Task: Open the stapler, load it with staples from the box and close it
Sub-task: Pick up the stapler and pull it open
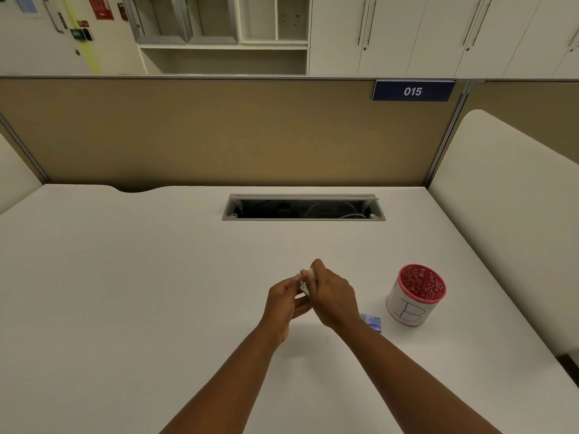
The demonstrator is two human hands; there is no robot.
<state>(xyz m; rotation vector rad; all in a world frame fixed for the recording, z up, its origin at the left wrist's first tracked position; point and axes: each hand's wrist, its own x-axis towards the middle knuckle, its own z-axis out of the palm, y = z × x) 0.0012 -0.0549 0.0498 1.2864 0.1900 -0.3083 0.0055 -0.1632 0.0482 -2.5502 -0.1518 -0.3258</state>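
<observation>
White stapler [305, 281]: small, gripped between both hands above the desk [156, 277].
Left hand [286, 300]: closed on it.
Right hand [333, 296]: closed on it.
Blue box [372, 322]: beside right wrist.

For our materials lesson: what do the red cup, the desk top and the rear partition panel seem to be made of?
Cup: probably perforated metal, red inside, with cut-out patterns; a white paper-like wrap outside.
Desk top: likely matte white laminate, smooth and even.
Partition panel: seemingly tan fabric, dull and glare-free, in a metal-looking frame.
</observation>
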